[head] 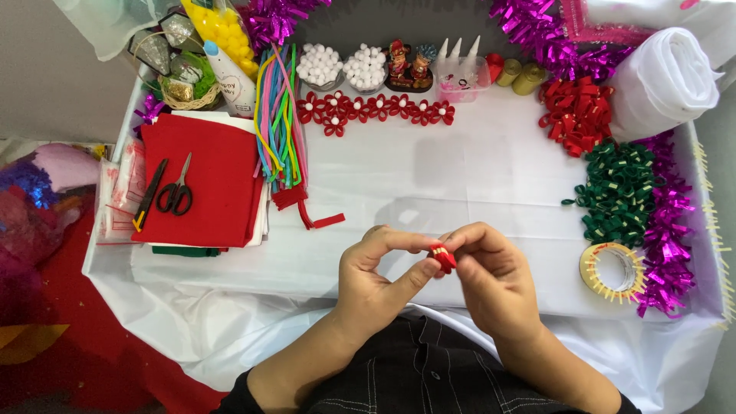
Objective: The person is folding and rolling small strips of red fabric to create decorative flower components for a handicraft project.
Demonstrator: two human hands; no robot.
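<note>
Left hand (376, 272) and right hand (491, 268) pinch a small folded red ribbon piece (441, 258) between closed fingertips above the white table (429, 176); slackened pressure would likely let its folds spring open.

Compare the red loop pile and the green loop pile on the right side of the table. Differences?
Colour: the red loop pile is bright red, the green loop pile dark green with pale flecks. Position: the red pile lies farther from the person, beside the white fabric roll; the green pile lies nearer, just above the tape roll. Shared: both are loose heaps of small folded loops, untouched by either hand.
</note>
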